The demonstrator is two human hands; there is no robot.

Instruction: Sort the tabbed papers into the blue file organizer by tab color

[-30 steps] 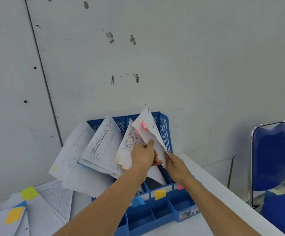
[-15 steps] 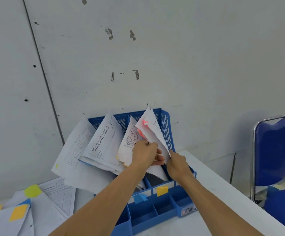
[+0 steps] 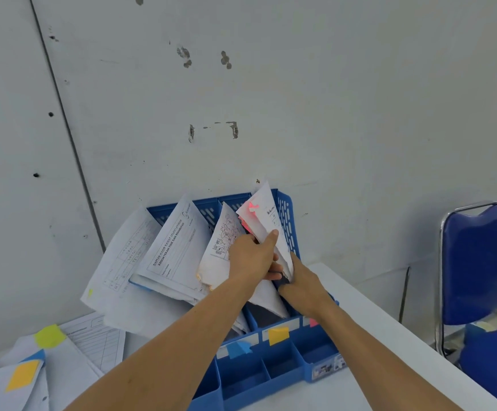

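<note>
Both hands at the rightmost slot of the organizer [image 3: 286, 209]. Left hand [image 3: 248, 256] clenched on the pink-tabbed sheet [image 3: 266, 221], thumb on its front face, sheet standing tilted just above the knuckles. Right hand [image 3: 302, 284] just right of and below the left, touching it, fingers closed on the same sheet's lower edge; exact grip hidden behind the paper. Pink tab [image 3: 252, 207] above the left hand, near the sheet's top corner. Left of the left hand: three more sheets fanned out of the other slots. Below the wrists: front labels blue [image 3: 237, 350], yellow [image 3: 278, 335], pink [image 3: 312, 322]. Far lower left of the arms: unsorted pile [image 3: 21, 378] on the table [image 3: 369, 330], with yellow, green and blue tabs.
</note>
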